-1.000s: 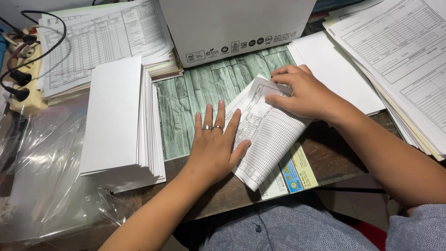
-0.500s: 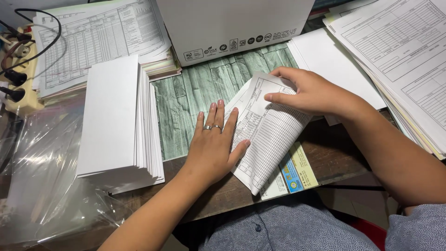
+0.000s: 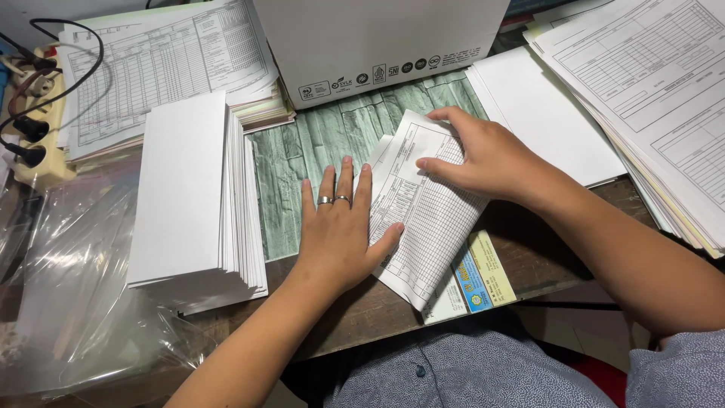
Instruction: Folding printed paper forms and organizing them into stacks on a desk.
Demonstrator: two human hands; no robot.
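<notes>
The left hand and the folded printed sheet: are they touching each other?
Touching. The head view shows the left hand lying flat, its thumb and index finger resting on the folded printed sheet's left edge; no gap is visible between them.

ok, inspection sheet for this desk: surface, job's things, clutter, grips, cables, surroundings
Surface: green stone-pattern mat on a wooden desk.
Job's things: printed form sheet, part folded, lying on the mat.
Clutter: stack of white folded sheets; form piles and; white carton; clear plastic bag.
Grips: left hand flat on the sheet's left edge; right hand pressing the upper fold.
Cables: black leads plugged into a power strip.
Surroundings: nothing seen.
</notes>
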